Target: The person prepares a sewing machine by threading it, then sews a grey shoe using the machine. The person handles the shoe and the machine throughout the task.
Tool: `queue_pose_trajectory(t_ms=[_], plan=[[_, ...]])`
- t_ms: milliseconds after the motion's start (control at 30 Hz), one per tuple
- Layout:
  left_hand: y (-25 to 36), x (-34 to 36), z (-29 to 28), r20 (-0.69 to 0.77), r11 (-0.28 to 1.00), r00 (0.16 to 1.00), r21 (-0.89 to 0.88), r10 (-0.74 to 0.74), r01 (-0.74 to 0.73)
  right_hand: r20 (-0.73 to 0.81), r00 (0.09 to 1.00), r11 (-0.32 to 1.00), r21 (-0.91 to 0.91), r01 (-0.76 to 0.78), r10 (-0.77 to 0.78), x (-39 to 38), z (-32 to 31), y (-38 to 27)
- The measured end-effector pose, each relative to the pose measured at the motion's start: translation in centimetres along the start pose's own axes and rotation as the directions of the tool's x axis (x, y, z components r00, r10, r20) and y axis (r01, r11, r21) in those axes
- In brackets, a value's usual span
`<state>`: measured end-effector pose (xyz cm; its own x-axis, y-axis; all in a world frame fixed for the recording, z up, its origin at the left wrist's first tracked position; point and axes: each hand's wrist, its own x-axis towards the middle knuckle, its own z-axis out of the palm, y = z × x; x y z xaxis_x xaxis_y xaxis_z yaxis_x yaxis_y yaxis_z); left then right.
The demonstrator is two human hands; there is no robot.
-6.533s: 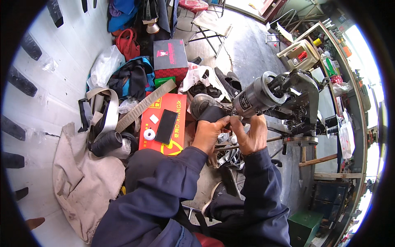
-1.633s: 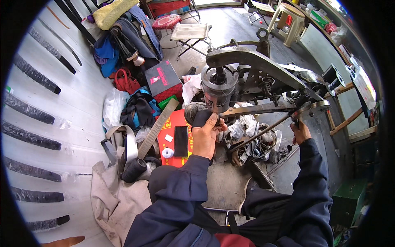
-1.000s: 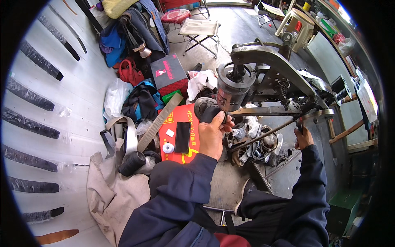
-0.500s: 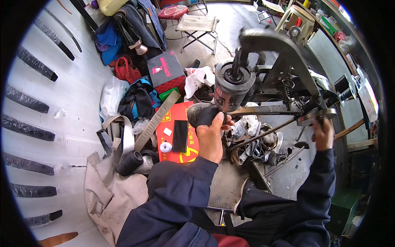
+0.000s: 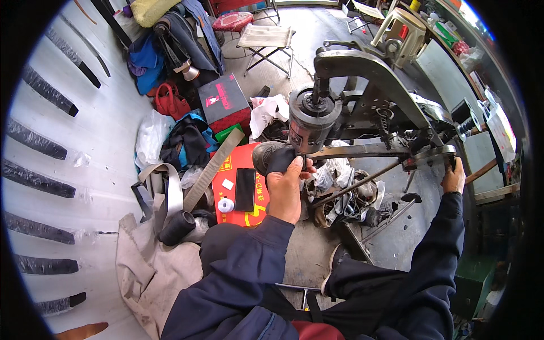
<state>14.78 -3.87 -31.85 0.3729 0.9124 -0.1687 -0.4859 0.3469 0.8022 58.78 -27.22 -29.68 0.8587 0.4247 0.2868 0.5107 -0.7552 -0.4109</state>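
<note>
A hand-cranked shoe-stitching machine (image 5: 374,62) of dark metal stands in front of me, with a round grey head (image 5: 313,119) at its near end. Under that head sits a dark shoe (image 5: 280,161), its grey patterned part turned to the left. My left hand (image 5: 286,192) grips the shoe, thumb on top, right below the head; the needle point is hidden there. Over on the right, my right hand (image 5: 454,177) has its fingers closed around the rim of the machine's hand wheel (image 5: 433,158).
Left of the shoe lie a red sheet (image 5: 226,170), a black phone (image 5: 245,190) and a small white spool (image 5: 225,204). A black thread cone (image 5: 178,228) rests nearby. Beneath the machine is a heap of shoes and plastic bags (image 5: 345,192). A folding stool (image 5: 265,37) stands beyond.
My right hand has moved round with the wheel to its outer right side. The left hand keeps its hold on the shoe. The whole view has shifted slightly.
</note>
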Motion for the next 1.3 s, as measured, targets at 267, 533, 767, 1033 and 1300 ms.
queue_pose_trajectory(t_ms=[267,533,767,1033,1300], plan=[[0.0,0.3,-0.5,0.027,0.999,0.999,-0.012,-0.04,0.041,0.017,0.999,0.985,-0.172,0.033,-0.031,0.9,0.1,0.3],[-0.2,0.5,-0.5,0.01,0.999,0.999,-0.027,-0.034,0.034,0.106,0.992,0.995,0.052,-0.079,0.074,1.2,0.0,0.2],[0.1,0.3,-0.4,0.017,0.999,0.999,-0.013,-0.038,0.038,0.142,0.969,0.978,-0.077,-0.191,0.201,-0.6,6.2,3.8],[0.0,0.0,0.1,-0.018,0.999,0.999,0.042,0.027,-0.026,0.623,0.779,0.935,0.231,-0.271,0.072,-8.3,6.9,-6.2],[-0.1,0.0,0.1,-0.008,0.996,0.998,0.069,0.066,-0.065,0.349,0.934,0.949,0.313,-0.041,-0.075,-6.2,-2.2,-9.7]])
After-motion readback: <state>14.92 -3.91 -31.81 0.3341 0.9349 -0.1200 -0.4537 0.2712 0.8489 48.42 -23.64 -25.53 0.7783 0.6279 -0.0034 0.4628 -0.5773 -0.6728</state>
